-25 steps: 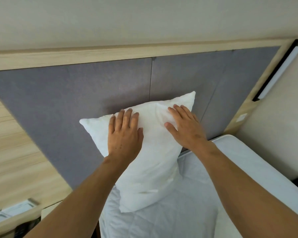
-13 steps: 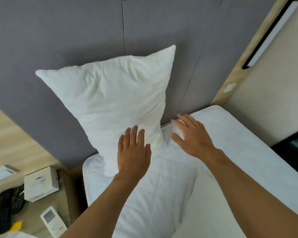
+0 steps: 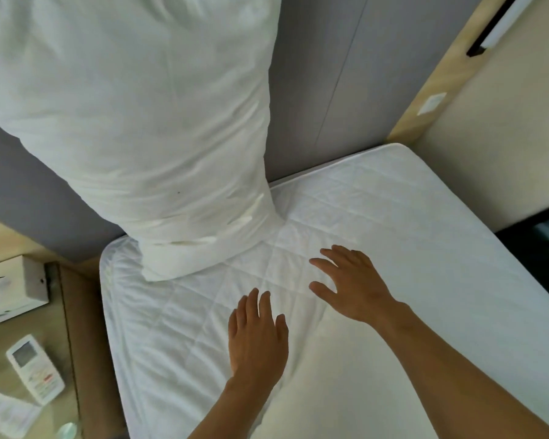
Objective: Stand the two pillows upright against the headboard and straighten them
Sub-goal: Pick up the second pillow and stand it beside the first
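Observation:
One white pillow (image 3: 146, 128) stands upright on the left of the mattress (image 3: 409, 248), leaning against the grey padded headboard (image 3: 324, 83). Its top runs out of the frame. My left hand (image 3: 258, 335) hovers flat over the quilted cover in front of the pillow, fingers apart and holding nothing. My right hand (image 3: 352, 285) is spread open to the right of it, also apart from the pillow. A second pillow is not in view.
A bedside table (image 3: 61, 343) at the lower left carries a white remote control (image 3: 35, 369) and a white box (image 3: 10, 289). A beige wall (image 3: 504, 137) runs along the bed's right side, with a dark gap beside the mattress.
Both hands have come off the pillow and dropped back toward me over the mattress. The view has tilted down and moved closer, and the pillow stays leaning on the headboard.

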